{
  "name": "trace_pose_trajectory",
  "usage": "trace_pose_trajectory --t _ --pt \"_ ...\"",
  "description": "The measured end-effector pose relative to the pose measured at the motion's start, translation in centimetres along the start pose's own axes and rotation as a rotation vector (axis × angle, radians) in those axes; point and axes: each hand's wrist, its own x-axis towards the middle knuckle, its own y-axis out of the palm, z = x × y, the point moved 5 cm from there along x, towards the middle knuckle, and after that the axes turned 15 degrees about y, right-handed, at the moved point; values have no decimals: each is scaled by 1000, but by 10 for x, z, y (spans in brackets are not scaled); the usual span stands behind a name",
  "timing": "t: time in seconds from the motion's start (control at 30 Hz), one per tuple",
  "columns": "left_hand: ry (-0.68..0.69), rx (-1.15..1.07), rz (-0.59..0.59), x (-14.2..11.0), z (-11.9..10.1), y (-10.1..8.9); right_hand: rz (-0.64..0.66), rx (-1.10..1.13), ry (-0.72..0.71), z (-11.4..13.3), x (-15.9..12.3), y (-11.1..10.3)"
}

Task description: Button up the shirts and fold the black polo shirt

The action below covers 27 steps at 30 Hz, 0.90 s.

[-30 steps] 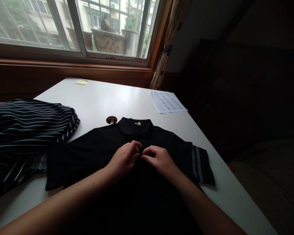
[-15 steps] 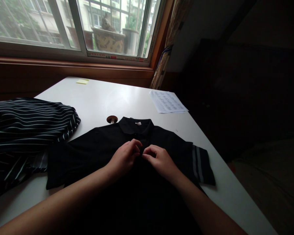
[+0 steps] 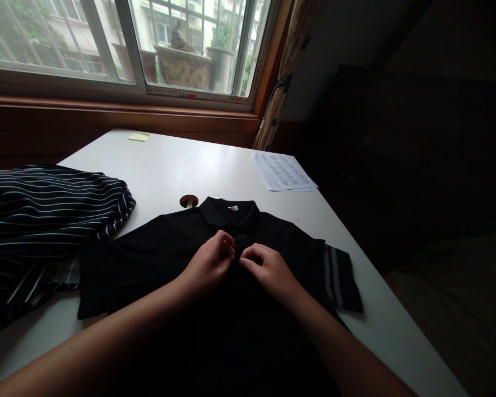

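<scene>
A black polo shirt lies spread face up, its collar toward the window and two grey stripes on the sleeve at the right. Over the front placket, just below the collar, both hands work close together. My left hand is closed, fingers curled at the placket's left side. My right hand pinches the placket edge between thumb and forefinger, a small gap away from the left fingertips. Any button between the fingers is too dark and small to make out.
A black-and-white striped garment lies bunched at the left, against the shirt's sleeve. Printed sheets rest near the right edge of the white table. Yellow sticky notes and a round cable hole are farther back.
My left hand has shifted slightly up and its fingers have curled in more. My right hand stays almost in place at the placket.
</scene>
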Motion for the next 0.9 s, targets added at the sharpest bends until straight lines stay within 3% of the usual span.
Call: trace_pose_trajectory --t 0.4,0.9 --pt "73 163 5 -3 0 3 -2 -33 -15 -2 1 3" --pt "50 218 30 -2 -3 3 -1 -36 -34 -2 1 4"
